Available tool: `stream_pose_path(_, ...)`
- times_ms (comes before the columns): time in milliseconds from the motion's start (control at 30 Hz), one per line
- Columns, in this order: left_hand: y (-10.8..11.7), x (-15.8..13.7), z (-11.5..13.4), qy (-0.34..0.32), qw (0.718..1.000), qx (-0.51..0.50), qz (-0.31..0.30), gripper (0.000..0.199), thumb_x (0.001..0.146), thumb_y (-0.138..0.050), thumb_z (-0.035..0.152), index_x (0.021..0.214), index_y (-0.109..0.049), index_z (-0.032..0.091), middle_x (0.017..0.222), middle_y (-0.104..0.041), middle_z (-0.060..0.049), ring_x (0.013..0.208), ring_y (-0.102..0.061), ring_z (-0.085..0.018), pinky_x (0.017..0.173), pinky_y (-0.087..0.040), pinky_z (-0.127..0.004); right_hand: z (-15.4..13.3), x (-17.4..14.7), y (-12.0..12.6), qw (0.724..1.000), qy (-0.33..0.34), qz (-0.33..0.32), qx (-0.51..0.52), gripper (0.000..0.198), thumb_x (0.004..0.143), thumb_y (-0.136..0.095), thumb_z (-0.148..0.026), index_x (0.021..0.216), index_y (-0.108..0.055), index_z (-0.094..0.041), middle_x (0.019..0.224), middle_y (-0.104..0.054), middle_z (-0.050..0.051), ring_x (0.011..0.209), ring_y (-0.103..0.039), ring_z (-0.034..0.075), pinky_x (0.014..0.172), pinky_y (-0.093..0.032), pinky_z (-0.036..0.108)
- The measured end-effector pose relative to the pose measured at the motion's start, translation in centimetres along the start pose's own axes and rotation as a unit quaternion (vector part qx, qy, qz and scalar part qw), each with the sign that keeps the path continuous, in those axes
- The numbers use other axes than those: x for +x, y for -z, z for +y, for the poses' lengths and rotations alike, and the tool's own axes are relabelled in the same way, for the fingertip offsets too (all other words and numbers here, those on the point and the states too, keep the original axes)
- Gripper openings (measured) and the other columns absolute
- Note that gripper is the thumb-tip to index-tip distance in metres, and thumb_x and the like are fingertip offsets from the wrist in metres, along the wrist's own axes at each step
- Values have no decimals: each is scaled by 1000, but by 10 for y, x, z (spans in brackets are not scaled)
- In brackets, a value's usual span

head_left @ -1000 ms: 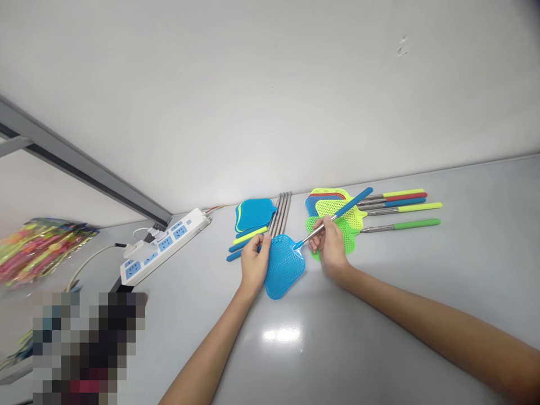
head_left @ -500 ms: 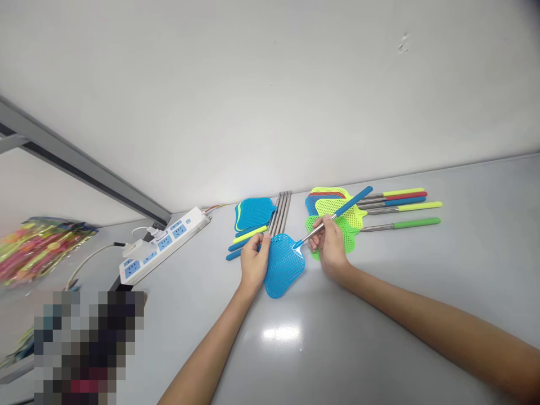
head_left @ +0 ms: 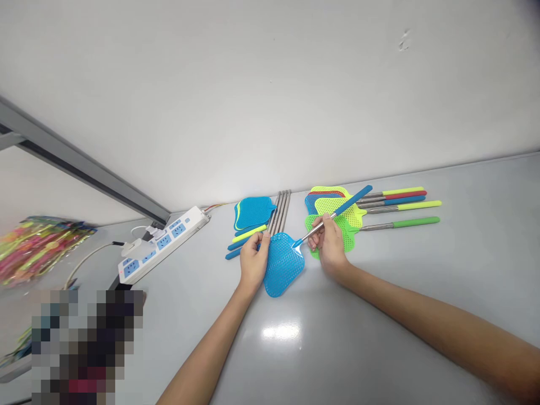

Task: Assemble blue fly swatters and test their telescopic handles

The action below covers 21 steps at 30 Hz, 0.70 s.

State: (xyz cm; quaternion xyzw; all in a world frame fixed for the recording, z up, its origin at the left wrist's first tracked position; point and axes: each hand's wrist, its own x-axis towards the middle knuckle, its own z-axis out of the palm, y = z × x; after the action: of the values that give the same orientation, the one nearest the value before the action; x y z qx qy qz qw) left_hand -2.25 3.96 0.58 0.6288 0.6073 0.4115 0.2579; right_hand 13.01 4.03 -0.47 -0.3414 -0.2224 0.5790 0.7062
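A blue fly swatter is held between my two hands, its metal rod and blue grip slanting up to the right. My left hand is closed on the left edge of its perforated head. My right hand pinches the metal rod between thumb and fingers. Just beyond my left hand lie several metal rods with blue and yellow grips, beside a stack of loose swatter heads, blue on top. Right of my right hand lie several whole swatters, among them a green swatter partly covered by that hand.
A white power strip with plugs and cables lies to the left on the grey table. Farther left are colourful items in clear plastic bags. A white wall rises behind, and a metal frame bar runs along the left.
The view has shifted very slightly. Both hands keep their hold on the blue fly swatter, with no other visible difference.
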Motion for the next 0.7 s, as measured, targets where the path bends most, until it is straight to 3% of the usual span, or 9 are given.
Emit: stream_pose_path(700,-1,1,-3,-2,1000,3,-3,31,79,-41,39,57,-39,18,56,-37,4,54,-38,-10,53,-30,-21,0,1,1,1000,-1,-1,-7,35,76,-43,-52,63,-46,-19,33,-33,-8,28,-31,6,29,-29,17)
